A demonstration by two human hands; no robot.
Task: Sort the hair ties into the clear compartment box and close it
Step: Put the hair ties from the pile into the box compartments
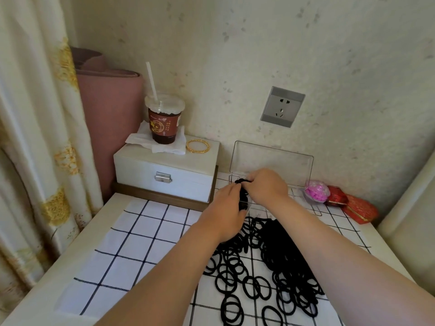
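A big pile of black hair ties (266, 262) lies on the checked cloth in front of me. Behind it stands the clear compartment box (301, 198), its lid (270, 158) raised against the wall. My left hand (226, 208) and my right hand (266, 184) meet over the box's left end. Between them they hold a bunch of black hair ties (243, 192), the right hand's fingers pinching its top, the left curled at its side. Most of the box's compartments are hidden behind my hands.
A white jewellery box (164, 175) at the back left carries a drink cup with a straw (164, 118), a tissue and gold bangles (198, 146). A pink ball (316, 191) and red boxes (353, 205) sit right of the clear box. A wall socket (282, 107) is above.
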